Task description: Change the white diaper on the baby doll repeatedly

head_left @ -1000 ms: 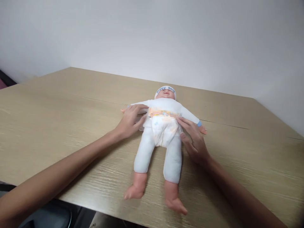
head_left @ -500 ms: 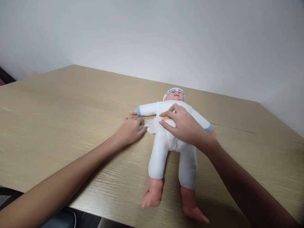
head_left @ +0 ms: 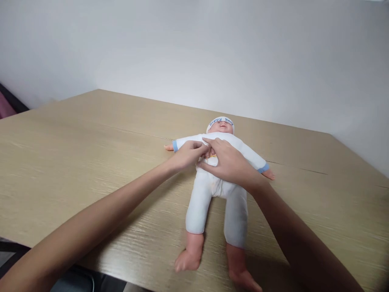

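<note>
A baby doll (head_left: pixel 199 207) in a white suit with blue cuffs lies on its back, its head away from me. Around its hips is a white diaper (head_left: pixel 219 189), partly covered by my hands. My left hand (head_left: pixel 189 155) is at the doll's waist, thumb and fingers pinched together on the diaper's side flap, which is mostly hidden. My right hand (head_left: pixel 227 160) rests over the belly and the diaper's front, thumb apart from the fingers. The fingertips of both hands almost meet over the waist.
The doll lies on a wide wooden table (head_left: pixel 91 162) with thin seams across it. A pale wall (head_left: pixel 194 52) rises behind. Below the near edge at the left is a dark chair (head_left: pixel 73 280). Something pink and black (head_left: pixel 10 103) shows at the far left.
My left hand has moved right and up from the table beside the doll to its waist, bringing the spread side flap inward. My right hand stays over the belly. The view has shifted slightly.
</note>
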`<state>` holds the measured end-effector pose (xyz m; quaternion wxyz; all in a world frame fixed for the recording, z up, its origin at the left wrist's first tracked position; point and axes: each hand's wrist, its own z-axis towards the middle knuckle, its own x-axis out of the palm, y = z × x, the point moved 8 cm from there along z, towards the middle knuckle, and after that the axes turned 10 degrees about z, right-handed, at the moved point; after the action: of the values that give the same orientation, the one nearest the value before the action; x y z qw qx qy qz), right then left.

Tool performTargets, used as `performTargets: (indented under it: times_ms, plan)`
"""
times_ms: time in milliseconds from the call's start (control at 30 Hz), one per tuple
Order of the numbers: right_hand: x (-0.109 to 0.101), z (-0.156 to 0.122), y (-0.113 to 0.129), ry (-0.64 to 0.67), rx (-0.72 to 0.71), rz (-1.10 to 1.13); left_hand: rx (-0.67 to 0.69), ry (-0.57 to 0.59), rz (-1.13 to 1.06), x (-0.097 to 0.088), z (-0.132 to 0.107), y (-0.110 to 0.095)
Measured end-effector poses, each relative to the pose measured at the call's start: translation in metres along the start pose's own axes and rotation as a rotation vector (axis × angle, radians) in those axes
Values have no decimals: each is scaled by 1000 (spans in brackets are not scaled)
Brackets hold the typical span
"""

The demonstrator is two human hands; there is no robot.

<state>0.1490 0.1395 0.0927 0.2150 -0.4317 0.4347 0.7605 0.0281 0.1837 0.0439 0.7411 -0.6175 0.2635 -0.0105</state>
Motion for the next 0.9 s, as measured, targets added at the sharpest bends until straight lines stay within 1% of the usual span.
performTargets:
  times_ms: [67, 100, 167, 267, 333, 400, 533, 633, 667, 733, 800, 833, 867, 900]
  plan:
    - [-5, 2, -8, -12, 9, 119, 50, 22, -53, 12, 5, -4]
    - [-7, 3, -12, -13, 15, 166, 74, 15, -74, 14, 7, -3]
    - [-9, 5, -21, -5, 23, 234, 102, -29, -128, 14, 8, 4]
    - [-9, 6, -32, -3, 63, 279, 113, -118, -194, 7, 6, 21]
    - [-10, 6, -38, -20, 121, 302, 120, -156, -137, 4, 4, 31]
    - [-10, 5, -40, -33, 150, 325, 128, -159, -54, 5, 3, 38]
    - [-11, 6, -36, -81, 112, 283, 158, -127, -25, 10, 8, 43]
    - [-15, 7, -34, -165, 62, 232, 172, -152, 16, 11, 10, 41]
    - [-17, 5, -34, -198, 45, 230, 168, -182, 54, 9, 9, 39]
    - [-27, -3, -34, -279, 3, 229, 134, -295, 152, 1, 2, 37]
    - [-44, -22, -33, -377, -35, 209, 90, -430, 263, -11, -12, 30]
    - [-54, -35, -33, -428, -38, 190, 83, -478, 315, -16, -20, 24]
    - [-63, -50, -33, -469, -23, 170, 94, -501, 359, -19, -27, 15]
    - [-71, -64, -36, -494, 16, 156, 124, -499, 397, -19, -33, 3]
